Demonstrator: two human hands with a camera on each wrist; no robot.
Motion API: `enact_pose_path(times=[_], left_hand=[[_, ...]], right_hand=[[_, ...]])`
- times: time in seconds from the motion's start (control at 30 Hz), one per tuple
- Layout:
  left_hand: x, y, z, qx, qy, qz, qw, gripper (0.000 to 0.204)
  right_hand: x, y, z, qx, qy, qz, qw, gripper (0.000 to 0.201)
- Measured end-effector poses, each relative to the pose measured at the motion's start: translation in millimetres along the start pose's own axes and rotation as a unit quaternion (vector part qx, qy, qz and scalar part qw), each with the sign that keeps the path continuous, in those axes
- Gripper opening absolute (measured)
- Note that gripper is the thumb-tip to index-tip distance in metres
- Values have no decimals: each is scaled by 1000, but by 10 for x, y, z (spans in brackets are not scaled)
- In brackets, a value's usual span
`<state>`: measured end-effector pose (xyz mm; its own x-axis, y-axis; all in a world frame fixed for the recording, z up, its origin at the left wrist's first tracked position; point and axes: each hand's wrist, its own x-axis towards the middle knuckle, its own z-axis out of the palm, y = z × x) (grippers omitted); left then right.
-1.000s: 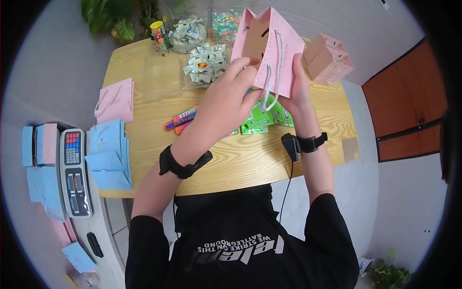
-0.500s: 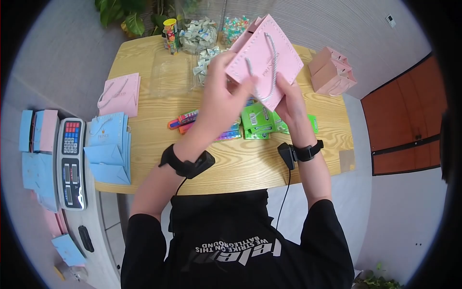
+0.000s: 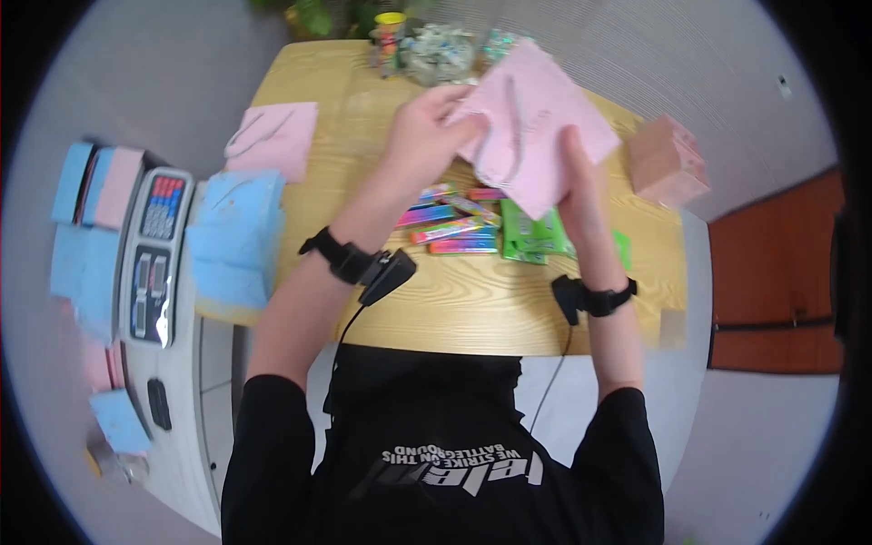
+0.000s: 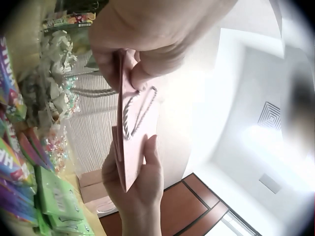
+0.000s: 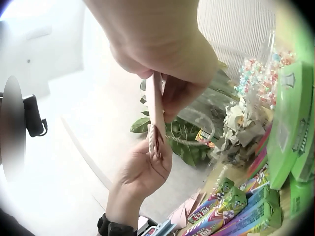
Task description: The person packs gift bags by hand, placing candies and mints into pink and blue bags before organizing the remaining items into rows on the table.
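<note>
A pink paper gift bag (image 3: 549,127) with rope handles is held up over the table, pressed flat. My left hand (image 3: 425,134) pinches its edge at the handle end, thumb on the front face. My right hand (image 3: 584,195) grips the opposite side, thumb on the front and fingers behind. Seen edge-on in the left wrist view, the bag (image 4: 129,152) looks thin, with one rope handle on each side. Below the hands lie colorful candy sticks (image 3: 451,232) and green packets (image 3: 529,236), the latter partly covered by the bag and right hand.
Wrapped candies (image 3: 440,54) and a yellow-lidded tube (image 3: 388,44) stand at the back. Pink bags (image 3: 668,162) stand at the right. At the left are a flat pink bag (image 3: 277,141), blue bags (image 3: 236,227) and a scale (image 3: 156,259) on a side counter.
The pink bag was gaping open toward the back left; it has been turned front face up and flattened between both hands. The head view has shifted, showing more candy sticks.
</note>
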<state>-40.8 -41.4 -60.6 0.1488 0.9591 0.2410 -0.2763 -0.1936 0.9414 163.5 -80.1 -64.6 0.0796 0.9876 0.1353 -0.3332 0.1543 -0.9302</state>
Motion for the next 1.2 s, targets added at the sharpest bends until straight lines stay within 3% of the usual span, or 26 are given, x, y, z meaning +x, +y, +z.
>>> enact_pose_path(times=[0.03,0.17,0.2,0.23,0.27,0.33,0.37,0.4,0.47,0.5,0.57,0.6,0.67,0.7,0.73,0.77,0.8,0.87,0.9,0.93,0.97,1.03,1.1,1.13,1.2], left_hand=[[29,-1,-56,19,-53,2,998,65],[-65,134,-181,183,-66,-20,981,59],[-251,363,-60,357,14,118,926,67],[-374,484,17,511,88,249,818,75],[-415,483,22,514,90,246,817,75],[-459,471,17,319,-74,222,918,89],[-419,454,12,294,-22,263,919,94],[-377,465,-92,297,-19,262,918,94],[-321,589,-375,361,21,281,889,76],[-335,539,-488,126,87,84,985,54],[-338,761,-829,221,116,39,968,33],[-336,794,-933,221,116,39,968,33],[-340,845,-1092,-57,134,113,983,32],[-339,882,-1169,-56,133,112,983,32],[-336,923,-1243,-78,111,91,987,33],[-327,971,-1335,-99,88,70,989,34],[-301,1003,-1496,-97,85,71,989,34],[-270,1028,-1903,15,26,-55,998,41],[-311,1037,-2045,20,23,-53,998,41],[-361,1027,-2177,252,41,-45,966,42],[-399,988,-2330,470,58,-32,880,44],[-331,697,-2819,631,10,-49,774,43],[-283,486,-2950,637,-17,-49,769,38],[-241,480,-2980,640,-43,-55,765,33],[-175,537,-2883,662,-22,-69,746,26]], right_hand=[[-34,-79,65,-24,1,-22,999,48],[-55,-120,208,-139,10,-115,984,40],[-43,-154,275,-204,40,-156,965,40],[-34,-205,395,-201,35,-154,967,40],[-36,-261,557,-204,12,-158,966,41],[-71,-278,822,-244,-64,-165,953,45],[-86,-264,940,-279,-118,-167,938,50],[-88,-256,1068,-276,-122,-167,939,50],[-38,-248,1291,-312,-273,-255,874,61],[15,-257,1350,-311,-273,-254,874,61],[172,-254,1462,-436,-211,-404,776,58],[260,-204,1546,-436,-212,-404,776,58],[437,-77,1749,-471,-3,-460,753,65],[529,-58,1814,-470,-2,-460,753,65],[619,-46,1871,-359,-114,-314,871,62],[703,-38,1925,-226,-220,-151,937,60],[772,-3,1974,-224,-217,-153,938,60],[912,118,2056,-207,-188,-61,958,51],[1001,170,2093,-204,-186,-65,959,51],[1096,224,2122,-192,-171,-69,964,48],[1192,286,2150,-181,-157,-73,968,45],[1380,437,2226,-202,-153,-46,966,42],[1577,668,2299,-222,-150,-25,963,39],[1691,847,2326,-283,-162,-51,944,37],[1832,1131,2378,-370,-165,-74,911,34]])
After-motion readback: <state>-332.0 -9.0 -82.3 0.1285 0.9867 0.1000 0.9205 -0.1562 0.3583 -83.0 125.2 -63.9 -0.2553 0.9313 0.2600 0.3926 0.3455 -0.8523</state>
